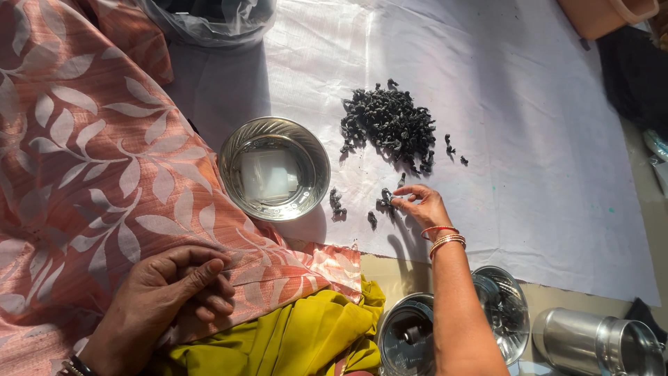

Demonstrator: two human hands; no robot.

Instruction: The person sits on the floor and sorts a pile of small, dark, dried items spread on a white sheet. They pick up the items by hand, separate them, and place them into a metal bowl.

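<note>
Right hand [426, 205] fingertips pinching dark dried pieces [385, 200], left hand [170, 292] resting loosely curled on cloth [104, 174]

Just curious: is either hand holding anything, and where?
The right hand pinches a small dark dried piece at its fingertips. The left hand rests empty on patterned cloth.

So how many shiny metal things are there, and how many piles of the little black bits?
Steel bowls: 3, one on the white sheet, two near the right hand's wrist
Steel canister lying on its side: 1
Big pile of dark bits: 1
Left hand resting on cloth: 1
Total: 6
</note>
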